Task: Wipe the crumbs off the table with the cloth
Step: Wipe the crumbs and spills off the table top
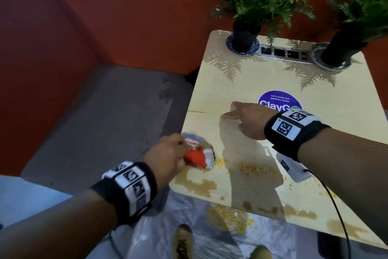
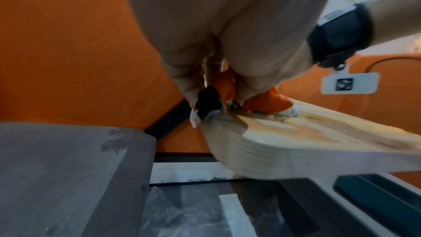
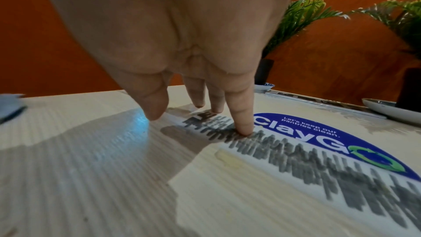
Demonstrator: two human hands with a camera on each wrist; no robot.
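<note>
My left hand (image 1: 168, 155) grips a bunched red-and-white cloth (image 1: 196, 157) at the near left corner of the pale wooden table (image 1: 262, 82). In the left wrist view the cloth (image 2: 264, 104) presses on the table edge beside yellow crumbs (image 2: 287, 119). More yellow crumbs (image 1: 252, 167) lie just right of the cloth, with brown wet smears (image 1: 201, 186) near the front edge. My right hand (image 1: 243, 117) rests on the table with straight fingers, its fingertips (image 3: 244, 129) touching the surface beside the blue round sticker (image 3: 330, 138).
Two potted ferns (image 1: 252, 7) (image 1: 361, 17) on saucers and a power strip (image 1: 281, 53) line the table's far edge. A crumb pile (image 1: 228, 215) lies on plastic sheeting on the floor below. A grey bench (image 1: 100, 116) stands left; my shoes (image 1: 182, 240) are near.
</note>
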